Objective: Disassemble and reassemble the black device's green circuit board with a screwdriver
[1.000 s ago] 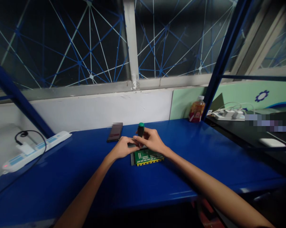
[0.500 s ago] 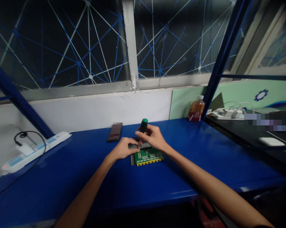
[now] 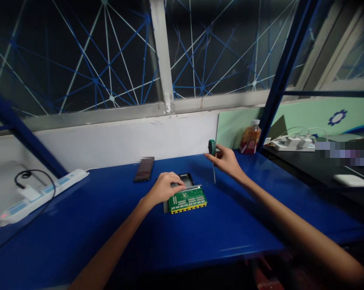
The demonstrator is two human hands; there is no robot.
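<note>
My right hand (image 3: 227, 161) grips a screwdriver (image 3: 211, 147) by its green and black handle. Its thin shaft points down, to the right of a green circuit board (image 3: 189, 199) with yellow connectors along the near edge. The board lies on a grey metal plate (image 3: 166, 206), with a dark open casing (image 3: 186, 178) just behind it. Over the board's far left edge is my left hand (image 3: 166, 187), thumb and fingers pinched together; whatever sits between the fingertips is hidden. A few tiny screws (image 3: 206, 184) lie on the blue table near the shaft.
A phone (image 3: 144, 169) lies behind my left hand. On the left is a white power strip (image 3: 46, 195) with a black cable. A drink bottle (image 3: 251, 137) stands at the back right, near a blue frame post (image 3: 286, 76). Another power strip (image 3: 293, 143) rests on the black table.
My right hand has lifted the screwdriver off the board and carried it to the right. My left hand stays at the board, its fingertips shifted slightly right.
</note>
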